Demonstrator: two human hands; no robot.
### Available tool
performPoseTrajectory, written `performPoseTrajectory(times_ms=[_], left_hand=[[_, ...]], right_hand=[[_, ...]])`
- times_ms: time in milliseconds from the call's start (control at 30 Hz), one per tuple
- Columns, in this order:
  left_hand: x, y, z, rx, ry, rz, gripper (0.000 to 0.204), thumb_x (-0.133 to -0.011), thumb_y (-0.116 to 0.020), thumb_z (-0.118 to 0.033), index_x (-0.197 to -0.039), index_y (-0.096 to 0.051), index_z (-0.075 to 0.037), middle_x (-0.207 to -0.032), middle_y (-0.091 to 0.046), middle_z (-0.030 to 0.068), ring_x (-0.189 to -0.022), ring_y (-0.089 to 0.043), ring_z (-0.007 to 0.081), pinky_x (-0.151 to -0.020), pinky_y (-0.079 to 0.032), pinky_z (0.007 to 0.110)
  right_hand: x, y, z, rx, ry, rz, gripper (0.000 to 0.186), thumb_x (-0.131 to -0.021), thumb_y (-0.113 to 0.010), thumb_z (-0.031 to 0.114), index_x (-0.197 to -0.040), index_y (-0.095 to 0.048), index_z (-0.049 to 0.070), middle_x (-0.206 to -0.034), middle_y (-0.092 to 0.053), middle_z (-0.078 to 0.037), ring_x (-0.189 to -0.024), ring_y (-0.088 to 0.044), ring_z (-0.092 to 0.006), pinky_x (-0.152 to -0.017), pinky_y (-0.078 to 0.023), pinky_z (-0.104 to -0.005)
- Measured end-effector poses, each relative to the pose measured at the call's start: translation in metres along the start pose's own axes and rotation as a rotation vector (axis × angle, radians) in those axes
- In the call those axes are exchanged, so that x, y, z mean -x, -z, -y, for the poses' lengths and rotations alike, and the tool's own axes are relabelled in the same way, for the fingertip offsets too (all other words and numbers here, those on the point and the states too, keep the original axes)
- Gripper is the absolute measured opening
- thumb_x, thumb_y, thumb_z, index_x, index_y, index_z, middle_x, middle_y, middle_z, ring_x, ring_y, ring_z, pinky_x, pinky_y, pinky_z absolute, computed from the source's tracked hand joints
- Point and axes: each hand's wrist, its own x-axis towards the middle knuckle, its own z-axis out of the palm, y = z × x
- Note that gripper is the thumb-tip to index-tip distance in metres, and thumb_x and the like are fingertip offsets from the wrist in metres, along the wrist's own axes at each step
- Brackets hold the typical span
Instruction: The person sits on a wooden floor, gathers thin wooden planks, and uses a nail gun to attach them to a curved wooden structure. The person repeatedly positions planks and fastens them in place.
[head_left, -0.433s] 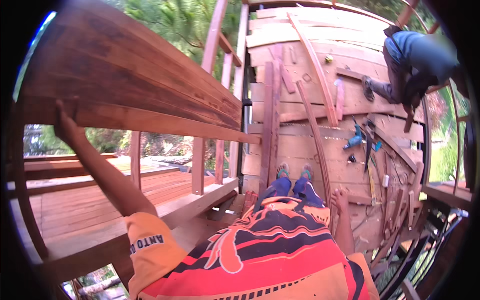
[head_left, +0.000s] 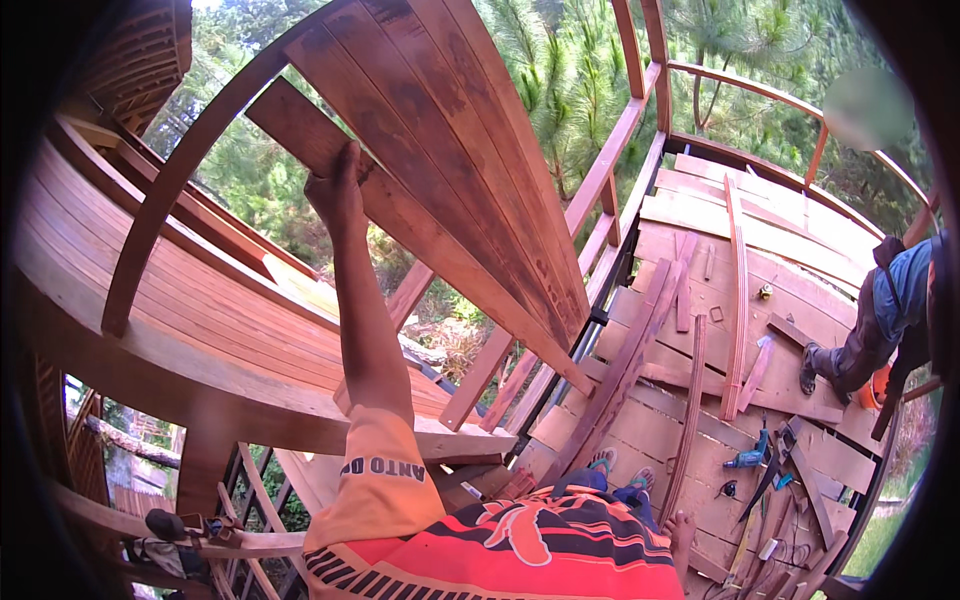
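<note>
My left hand [head_left: 335, 180] is raised, its fingers wrapped round a narrow board [head_left: 468, 300] at the edge of a wide dark slatted wooden panel [head_left: 440, 130]. The panel leans across the railing on the left, beside a curved wooden rail [head_left: 180, 195]. My right hand [head_left: 680, 532] hangs low by my side, partly behind my body, empty with loosely bent fingers. Beside it, long planks [head_left: 637, 340] lie on the deck around my sandalled feet.
A person [head_left: 880, 330] works at the deck's right edge, near an orange bucket [head_left: 876, 387]. A blue drill [head_left: 745, 458], cables and offcuts lie on the boards [head_left: 590, 425]. A curved slatted walkway [head_left: 150, 270] runs along the left, with framing [head_left: 270, 540] below.
My view has swung left, showing more walkway and the curved rail. My left hand now appears higher, still on the wood, with the panel tilted more steeply in view.
</note>
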Motion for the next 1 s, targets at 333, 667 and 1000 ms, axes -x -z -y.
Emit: performPoseTrajectory(times_ms=[333,667,1000], left_hand=[[0.007,-0.055,0.003,-0.350,-0.258,0.036,0.046,-0.075,-0.080,-0.031,-0.093,-0.067,0.008,-0.089,-0.070,0.0196,-0.078,-0.069,0.0272,-0.071,-0.052,0.038],[0.025,-0.053,-0.002,-0.885,-0.132,0.001,0.065,-0.068,-0.074,-0.060,-0.091,-0.072,0.001,-0.086,-0.070,0.0185,-0.084,-0.067,0.0363,-0.074,-0.051,0.044],[0.094,0.019,0.045,-0.618,-0.097,0.029,0.054,-0.072,-0.079,-0.050,-0.078,-0.062,0.000,-0.062,-0.064,0.0082,-0.058,-0.062,0.0180,-0.058,-0.048,0.034]], right_hand=[[-0.019,-0.006,0.032,0.223,0.065,-0.139,0.023,-0.095,-0.054,0.028,-0.103,-0.050,0.007,-0.085,-0.056,-0.005,-0.069,-0.058,-0.0160,-0.052,-0.048,-0.0269],[0.015,0.041,-0.015,0.163,0.077,-0.238,0.036,-0.093,-0.058,0.035,-0.110,-0.053,0.004,-0.096,-0.062,-0.011,-0.082,-0.063,-0.0214,-0.066,-0.053,-0.0345],[-0.007,0.067,-0.021,0.763,0.153,-0.147,0.043,-0.087,-0.064,0.033,-0.092,-0.065,-0.010,-0.082,-0.067,-0.015,-0.076,-0.061,-0.0206,-0.072,-0.049,-0.0376]])
